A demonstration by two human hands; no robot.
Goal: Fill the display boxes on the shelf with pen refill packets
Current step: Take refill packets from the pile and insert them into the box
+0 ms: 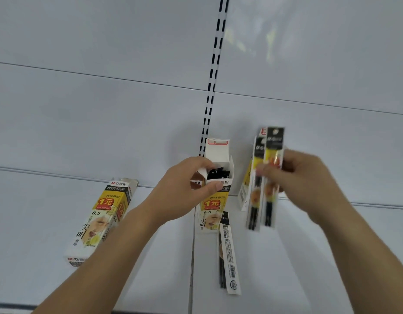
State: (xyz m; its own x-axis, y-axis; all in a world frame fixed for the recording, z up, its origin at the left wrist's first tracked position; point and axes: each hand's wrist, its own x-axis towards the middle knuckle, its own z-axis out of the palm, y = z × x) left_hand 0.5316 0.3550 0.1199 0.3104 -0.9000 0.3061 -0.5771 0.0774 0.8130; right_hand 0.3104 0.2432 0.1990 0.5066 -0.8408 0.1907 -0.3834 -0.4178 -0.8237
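An open yellow-and-white display box stands upright on the white shelf, with dark packet tops showing inside it. My left hand grips the box's upper left edge, thumb across its front. My right hand pinches two long pen refill packets, held upright to the right of the box. A second display box stands behind those packets, mostly hidden. One refill packet lies flat on the shelf in front of the open box.
Another display box of the same print lies on its side at the left of the shelf. A slotted upright rail runs up the white back panel. A seam divides the shelf boards.
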